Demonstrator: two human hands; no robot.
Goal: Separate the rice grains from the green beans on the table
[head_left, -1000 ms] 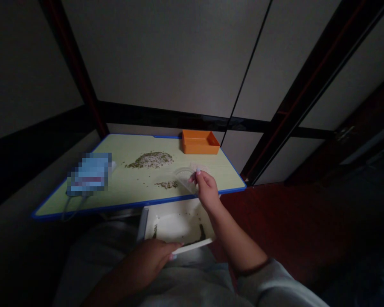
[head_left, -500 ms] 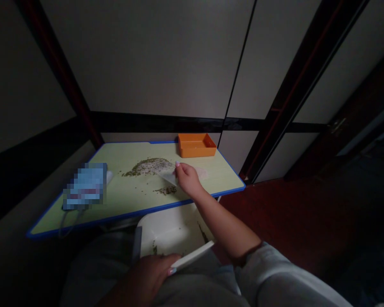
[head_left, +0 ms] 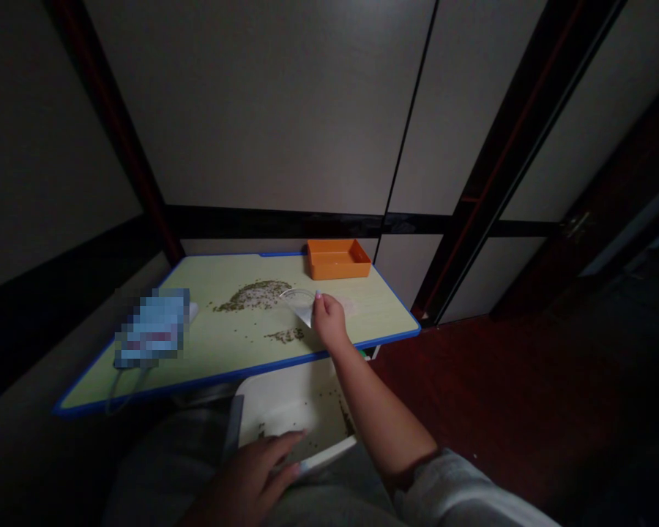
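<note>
My right hand (head_left: 329, 318) is closed on a see-through plastic piece (head_left: 302, 304) with a curved edge, held just over the table. Left of that piece lies a spread pile of small brown-green and pale grains (head_left: 261, 294). A smaller patch of grains (head_left: 286, 335) sits nearer the table's front edge. Below that edge is a white bin (head_left: 291, 388), with scattered grains on its inner walls. My left hand (head_left: 263, 465) grips the bin's near rim, thumb outside and fingers reaching over the inside. What exactly the plastic piece is, I cannot make out.
An orange open box (head_left: 339, 267) stands at the back right of the pale green, blue-edged table (head_left: 220, 359). On the left lies a blurred-out blue item (head_left: 154, 326) with a cord. Cabinet panels (head_left: 285, 110) rise behind; dark red floor (head_left: 444, 388) lies to the right.
My right hand with the plastic piece has shifted slightly right relative to the pile. The fingers of my left hand have spread further over the bin's inside. The view has tilted slightly.
</note>
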